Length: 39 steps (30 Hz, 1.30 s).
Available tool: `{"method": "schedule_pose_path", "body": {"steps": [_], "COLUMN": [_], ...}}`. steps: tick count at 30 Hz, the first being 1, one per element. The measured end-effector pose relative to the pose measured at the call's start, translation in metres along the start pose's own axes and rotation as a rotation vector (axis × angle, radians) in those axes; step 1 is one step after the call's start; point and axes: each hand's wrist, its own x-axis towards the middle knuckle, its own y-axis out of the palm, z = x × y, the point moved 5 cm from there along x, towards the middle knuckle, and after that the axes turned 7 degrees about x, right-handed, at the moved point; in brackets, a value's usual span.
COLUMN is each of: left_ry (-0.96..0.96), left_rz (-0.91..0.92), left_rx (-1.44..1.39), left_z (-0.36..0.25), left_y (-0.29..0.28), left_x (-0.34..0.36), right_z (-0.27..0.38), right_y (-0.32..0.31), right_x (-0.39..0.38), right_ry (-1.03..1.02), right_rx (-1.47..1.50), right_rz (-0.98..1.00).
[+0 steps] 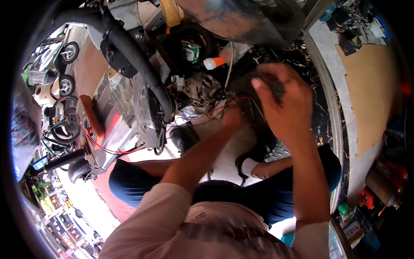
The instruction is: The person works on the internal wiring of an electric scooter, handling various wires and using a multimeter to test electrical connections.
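Observation:
Low in front of me, my left hand [234, 119] is by a thin red wire [215, 111] and a crumpled grey-brown rag [202, 92]. Its fingers are blurred and turned away, so a grip on the wire cannot be made out. My right hand [286, 97] is raised to the right, over the dark floor. Its thumb and curled fingers stand apart, with dark background showing through the gap and nothing visible held. A thin pale wire runs down beside this hand's thumb. Beyond the rag lies a white-capped orange bottle [215, 63].
A black tubular vehicle frame [142, 69] rises at the left, with a reddish-brown block [91, 115] beside it. Another red wire [101, 148] loops there. Flattened cardboard [371, 95] lies at the right. A green packet [190, 52] sits at the back. Parked motorcycles stand far left.

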Motion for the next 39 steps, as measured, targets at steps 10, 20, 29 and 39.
{"method": "schedule_pose_path", "body": {"steps": [10,20,29,39], "left_ry": [-0.554,-0.564,-0.583,-0.513], "left_rz": [0.186,0.154,0.161,0.495], "left_rx": [-0.216,-0.289,-0.686,-2.184], "left_z": [-0.053,-0.064,-0.054,-0.088], "left_y": [0.029,0.036,0.029,-0.167], "left_x": [0.018,0.013,0.015,-0.114], "right_z": [-0.017,-0.023,-0.030,-0.099], "right_y": [-0.018,-0.016,-0.008,-0.050], "right_x": [-0.012,-0.007,-0.010,0.011], "right_ry": [0.041,-0.023,0.011,0.273], "right_rx": [0.192,0.187,0.131,0.129], "right_rz": [0.007,0.025,0.089,0.128]}}
